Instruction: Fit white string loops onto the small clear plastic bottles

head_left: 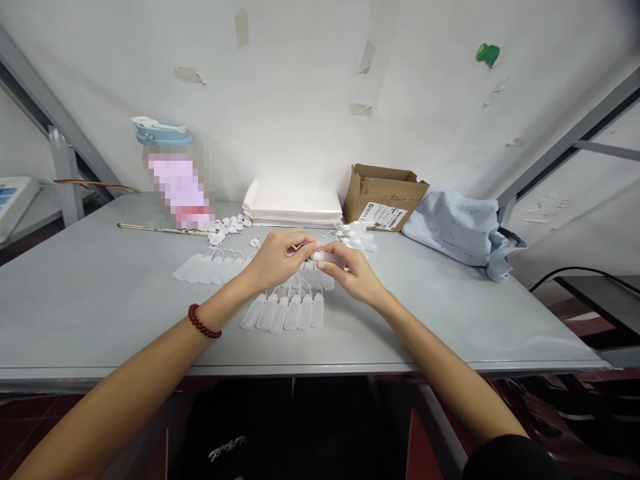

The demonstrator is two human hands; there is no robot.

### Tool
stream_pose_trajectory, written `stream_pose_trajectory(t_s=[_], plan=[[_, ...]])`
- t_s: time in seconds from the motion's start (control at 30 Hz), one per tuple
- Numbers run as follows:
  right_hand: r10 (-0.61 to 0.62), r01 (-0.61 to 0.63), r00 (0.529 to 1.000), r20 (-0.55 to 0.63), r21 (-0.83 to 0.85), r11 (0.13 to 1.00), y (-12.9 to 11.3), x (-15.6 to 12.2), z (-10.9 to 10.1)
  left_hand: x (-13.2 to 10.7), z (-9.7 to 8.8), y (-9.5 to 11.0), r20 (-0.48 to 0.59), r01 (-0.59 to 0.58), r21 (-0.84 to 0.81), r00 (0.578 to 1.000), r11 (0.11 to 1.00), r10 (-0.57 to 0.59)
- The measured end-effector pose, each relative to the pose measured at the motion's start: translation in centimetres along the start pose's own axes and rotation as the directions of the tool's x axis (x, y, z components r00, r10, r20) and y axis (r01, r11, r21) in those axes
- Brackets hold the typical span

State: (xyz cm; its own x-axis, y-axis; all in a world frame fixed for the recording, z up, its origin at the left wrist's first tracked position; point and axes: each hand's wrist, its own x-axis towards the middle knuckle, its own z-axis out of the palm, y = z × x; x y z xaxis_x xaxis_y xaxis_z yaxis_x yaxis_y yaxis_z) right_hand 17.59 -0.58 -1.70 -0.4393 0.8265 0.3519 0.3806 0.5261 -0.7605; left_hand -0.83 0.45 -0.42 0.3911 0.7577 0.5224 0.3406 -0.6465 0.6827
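Above the middle of the grey table, my two hands meet at one small translucent plastic bottle (332,259). The fingers of my right hand (356,275) are closed around its body. My left hand (276,261) pinches at its white cap (318,255); whether the cap is fully seated is hidden. Below my hands lies a row of similar bottles (283,312), with thin white loops at their necks. Another group of bottles (206,268) lies left of my left wrist, and more are partly covered by my hands. Loose white caps (230,227) are heaped behind.
A stack of white sheets or trays (295,203) stands against the wall beside an open cardboard box (383,193). Several white-capped pieces (357,232) lie before the box. A light-blue cloth (450,227) is at right, a thin stick (160,229) at left. The table's front edge (310,369) runs below.
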Motion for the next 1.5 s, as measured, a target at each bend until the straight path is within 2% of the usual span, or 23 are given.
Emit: stream_pose_trajectory(t_s=[0.13, 0.3, 0.4, 0.5, 0.57, 0.63, 0.73, 0.8, 0.83, 0.87, 0.97, 1.03, 1.1, 1.2, 1.3, 1.4, 1.5], plan=[[-0.118, 0.106, 0.989, -0.084, -0.138, 0.985, 0.2, -0.1, 0.3, 0.1, -0.3, 0.4, 0.019, 0.141, -0.139, 0.990, 0.980, -0.140], [-0.171, 0.132, 0.975, -0.140, -0.254, 0.958, 0.6, -0.1, 0.3, 0.2, -0.8, 0.6, 0.201, 0.257, -0.149, 0.953, 0.955, -0.225], [-0.155, 0.123, 0.981, -0.117, -0.243, 0.962, 0.5, -0.1, 0.2, 0.1, -0.8, 0.5, 0.216, 0.254, -0.125, 0.950, 0.959, -0.224], [-0.086, 0.078, 0.993, -0.080, -0.096, 0.992, 0.1, -0.1, 0.0, -0.1, -0.6, 0.6, 0.206, 0.207, -0.098, 0.961, 0.973, -0.184], [0.020, -0.019, 1.000, -0.014, 0.122, 0.992, 0.1, 0.0, -0.3, -0.2, -0.5, 0.8, 0.176, 0.151, -0.053, 0.974, 0.987, -0.140], [0.131, -0.175, 0.981, 0.140, 0.369, 0.913, 0.3, 0.2, -0.7, -0.3, -0.3, 1.1, 0.150, 0.086, 0.001, 0.985, 0.996, -0.085], [0.167, -0.417, 0.880, 0.445, 0.553, 0.721, 1.1, 0.5, -1.4, -0.3, 0.1, 1.6, 0.145, -0.001, 0.034, 0.989, 0.999, -0.004], [0.145, -0.489, 0.826, 0.544, 0.566, 0.663, 1.4, 0.6, -1.6, -0.3, 0.2, 1.7, 0.151, -0.030, 0.037, 0.988, 0.999, 0.025], [0.141, -0.484, 0.829, 0.541, 0.571, 0.663, 1.4, 0.7, -1.7, -0.3, 0.2, 1.7, 0.144, -0.029, 0.039, 0.989, 0.999, 0.023], [0.147, -0.451, 0.856, 0.496, 0.575, 0.683, 1.3, 0.7, -1.7, -0.3, 0.2, 1.5, 0.128, -0.015, 0.041, 0.992, 0.999, 0.010], [0.184, -0.258, 0.964, 0.192, 0.506, 0.823, 0.5, 0.6, -1.6, -0.1, -0.3, 0.8, 0.040, 0.086, 0.026, 0.995, 0.996, -0.087], [0.177, -0.163, 0.984, 0.003, 0.400, 0.902, 0.0, 0.6, -1.4, 0.1, -0.7, 0.5, 0.012, 0.157, 0.003, 0.988, 0.988, -0.157], [0.166, -0.131, 0.983, -0.075, 0.343, 0.930, -0.3, 0.5, -1.3, 0.2, -1.0, 0.3, 0.031, 0.199, -0.037, 0.980, 0.979, -0.198], [0.191, -0.148, 0.978, -0.081, 0.371, 0.917, -0.1, 0.5, -1.2, 0.3, -1.0, 0.2, 0.063, 0.210, -0.097, 0.977, 0.973, -0.204], [0.231, -0.192, 0.972, -0.031, 0.454, 0.870, 0.3, 0.6, -0.9, 0.3, -0.9, 0.2, 0.076, 0.186, -0.111, 0.981, 0.976, -0.178], [0.288, -0.257, 0.957, 0.039, 0.573, 0.778, 0.6, 0.8, -0.7, 0.2, -0.9, -0.1, 0.082, 0.133, -0.079, 0.989, 0.988, -0.127], [0.371, -0.353, 0.920, 0.125, 0.675, 0.648, 0.7, 0.9, -0.6, 0.2, -0.9, -0.2, 0.083, 0.061, -0.037, 0.995, 0.997, -0.058]])
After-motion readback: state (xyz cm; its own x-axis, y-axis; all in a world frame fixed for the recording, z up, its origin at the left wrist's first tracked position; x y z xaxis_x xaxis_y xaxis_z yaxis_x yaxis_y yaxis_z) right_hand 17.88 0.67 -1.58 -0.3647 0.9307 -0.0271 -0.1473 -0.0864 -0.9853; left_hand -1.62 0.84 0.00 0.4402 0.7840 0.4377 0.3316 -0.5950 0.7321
